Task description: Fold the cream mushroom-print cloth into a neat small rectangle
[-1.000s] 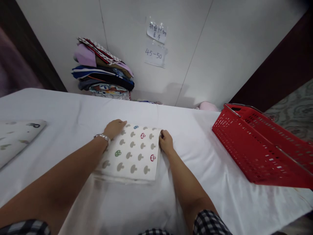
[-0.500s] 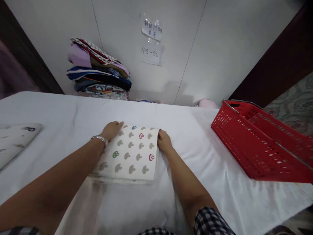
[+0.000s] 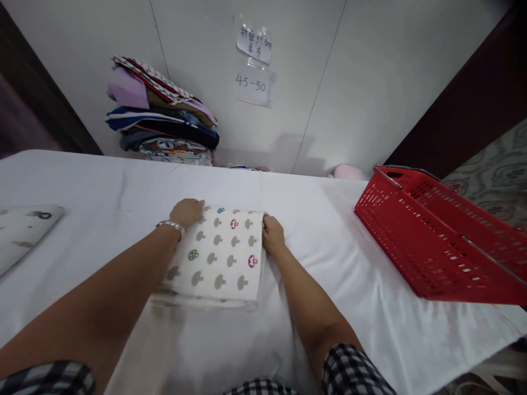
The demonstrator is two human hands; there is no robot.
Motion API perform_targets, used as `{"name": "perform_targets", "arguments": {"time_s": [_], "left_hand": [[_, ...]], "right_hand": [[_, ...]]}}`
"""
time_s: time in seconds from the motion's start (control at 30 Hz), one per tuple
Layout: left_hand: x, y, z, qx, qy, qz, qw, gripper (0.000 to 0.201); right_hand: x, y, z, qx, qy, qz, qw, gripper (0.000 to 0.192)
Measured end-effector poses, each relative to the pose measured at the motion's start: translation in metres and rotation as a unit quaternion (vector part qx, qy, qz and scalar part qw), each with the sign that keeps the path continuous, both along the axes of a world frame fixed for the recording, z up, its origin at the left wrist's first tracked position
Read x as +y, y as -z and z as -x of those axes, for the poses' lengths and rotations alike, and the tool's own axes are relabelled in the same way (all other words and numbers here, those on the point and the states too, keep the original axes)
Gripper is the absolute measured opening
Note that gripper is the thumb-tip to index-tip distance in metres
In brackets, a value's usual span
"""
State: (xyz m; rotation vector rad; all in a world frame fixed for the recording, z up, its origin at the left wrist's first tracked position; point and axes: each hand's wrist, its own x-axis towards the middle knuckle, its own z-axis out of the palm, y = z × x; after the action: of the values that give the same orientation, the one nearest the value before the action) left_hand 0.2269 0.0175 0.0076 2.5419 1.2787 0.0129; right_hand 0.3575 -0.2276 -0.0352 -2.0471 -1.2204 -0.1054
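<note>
**Mushroom-print cloth (image 3: 222,258): soft, light, best held by the corners imo**

So the cloth's folded into a flat, layered rectangle, lying on the white-covered worktop (image 3: 321,230) right in front of the person, between the red basket (image 3: 395,241) on the right and another folded cloth (image 3: 24,230) at far left. Right grip (image 3: 272,233) is curled round the right edge nr the far corner, pinching fabric afaict. Left grip (image 3: 186,213) is at the far left corner, touching it, but tbh can't tell if it's pinching or just resting there.

Handling-wise, I'd guess v. light, floppy, nothing fragile. Matte weave, so prob not slippery. Main risk imo is layers sliding apart, esp. w/ the near edge showing loose plies. Best hold: far corners, all layers together, thumb on top.

Text-wise: two handwritten sheets on the wall (image 3: 362,82). Lower sheet (image 3: 253,85) clearly says "45-50". Upper sheet (image 3: 254,46) is in Chinese; bottom line looks like 桌布 (tablecloth), top line approx 折叠织物, nbd if I'm off. No brand names legible anywhere afaict.
</note>
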Motion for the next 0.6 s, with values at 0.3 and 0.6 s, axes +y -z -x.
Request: {"name": "perform_targets", "arguments": {"time_s": [0.3,0.6], "left_hand": [[-0.010,-0.012,0.006,-0.012,0.008,-0.015,1.000,0.050],[-0.181,-0.036,0.004,-0.141,0.283,-0.064,0.946,0.049]], "right_hand": [[0.001,0.010,-0.009,0.069,0.010,-0.059,0.996,0.016],[0.000,0.009,-0.007,0.105,0.005,-0.088,0.991,0.026]]}}
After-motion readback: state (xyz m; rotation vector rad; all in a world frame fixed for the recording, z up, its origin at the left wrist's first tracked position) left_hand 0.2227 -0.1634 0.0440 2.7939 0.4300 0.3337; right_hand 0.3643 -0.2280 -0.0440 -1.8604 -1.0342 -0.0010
